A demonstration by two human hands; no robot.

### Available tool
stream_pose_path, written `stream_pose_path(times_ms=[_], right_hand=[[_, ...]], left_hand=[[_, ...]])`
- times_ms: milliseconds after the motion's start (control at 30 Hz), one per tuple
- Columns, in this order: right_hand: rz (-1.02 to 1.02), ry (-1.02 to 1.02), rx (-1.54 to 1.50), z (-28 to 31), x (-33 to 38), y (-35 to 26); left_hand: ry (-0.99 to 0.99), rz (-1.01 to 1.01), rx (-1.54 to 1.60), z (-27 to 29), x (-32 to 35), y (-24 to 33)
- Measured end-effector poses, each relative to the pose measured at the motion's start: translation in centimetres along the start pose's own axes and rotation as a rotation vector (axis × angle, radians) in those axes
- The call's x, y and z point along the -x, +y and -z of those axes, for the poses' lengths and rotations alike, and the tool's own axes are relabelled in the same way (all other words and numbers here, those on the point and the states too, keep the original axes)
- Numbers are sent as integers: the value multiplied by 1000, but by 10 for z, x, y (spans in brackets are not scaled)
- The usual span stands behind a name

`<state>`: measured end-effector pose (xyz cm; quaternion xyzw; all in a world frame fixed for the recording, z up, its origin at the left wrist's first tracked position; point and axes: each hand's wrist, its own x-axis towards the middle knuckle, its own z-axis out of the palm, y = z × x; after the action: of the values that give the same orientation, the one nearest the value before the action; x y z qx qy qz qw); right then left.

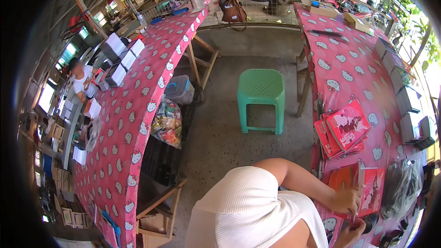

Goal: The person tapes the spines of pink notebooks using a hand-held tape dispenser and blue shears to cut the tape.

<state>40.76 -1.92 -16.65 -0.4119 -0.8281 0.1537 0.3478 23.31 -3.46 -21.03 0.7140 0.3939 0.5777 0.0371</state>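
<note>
On the pink patterned table at my right, a red book or booklet [372, 190] lies beside an orange sheet or cover [342, 179]. My left hand [347, 200] is over the lower part of the red book, its fingers bent and closed. Just below it is my right hand [353, 233], fingers pinched together close to the left fingertips. Something small and thin seems to be between the two hands, too small to name. A loose stack of red booklets [344, 126] lies farther along the table.
Clear plastic wrapping [402, 188] and stacked books [404, 96] line the table's outer edge. A green stool [261, 89] stands on the floor. Another pink table [124, 124] runs along the left, with a person [85, 80] seated behind it. A bag of wrappers [167, 124] sits beneath.
</note>
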Motion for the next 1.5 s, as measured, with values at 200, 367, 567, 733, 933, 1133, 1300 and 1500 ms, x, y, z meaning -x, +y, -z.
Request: stream_pose_path(times_ms=[200,367,567,733,933,1133,1300,1500], right_hand=[[-60,28,6,10,-6,-9],[-102,-56,-52,13,-28,-57],[-235,14,-14,18,-19,-30],[-223,-78,-16,19,-15,-23],[-170,22,4,10,-13,-26],[-145,11,106,6,-18,-40],[-836,-471,-98,41,-76,36],[-700,-229,637,10,-51,147]], left_hand=[[-85,-9,-45,15,-11,5],[-116,140,-58,38,-31,7],[-218,106,-150,32,-46,-1],[-265,146,-136,31,-43,1],[-246,147,-132,32,-42,2],[-231,152,-137,36,-36,4],[-244,169,-131,39,-34,5],[-216,223,-211,40,-38,7]])
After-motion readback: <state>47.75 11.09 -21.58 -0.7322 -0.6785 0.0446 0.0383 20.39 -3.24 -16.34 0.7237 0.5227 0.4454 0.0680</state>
